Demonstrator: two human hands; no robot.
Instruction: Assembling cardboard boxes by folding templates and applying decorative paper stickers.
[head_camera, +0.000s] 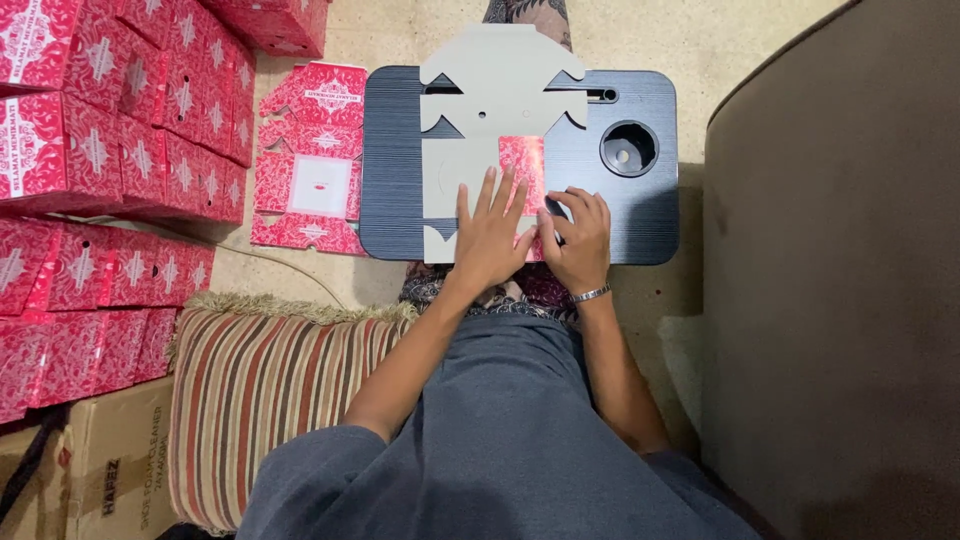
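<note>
On the dark lap tabletop (640, 215), a flat grey box blank (480, 95) lies with its printed side down, its long axis running away from us, from the near edge of the tabletop to past the far edge. One flap of it, the red folded panel (524, 160), is turned up over the grey so its patterned face shows; it sits toward the near end of the blank, just right of the blank's centre line.

Our left hand (490, 235) lies flat, fingers spread and released, pressing on the grey card at the near edge of the blank, its fingertips touching the lower edge of the red panel. Our right hand (578, 238) is just right of the blank's near corner, fingers curled down onto the edge of the red panel; whether it pinches the card or only presses it we cannot tell. So the panel lies straight ahead of both hands, and the left is the nearer to its middle.

Right of the blank, the tabletop has a round cup recess (629, 148). Left of the blank, on the floor, lies a stack of unfolded red blanks (312, 160), and beyond it stand finished red boxes (110, 110). Nearer us than the blank, to the left, is a striped cushion (265, 400).
</note>
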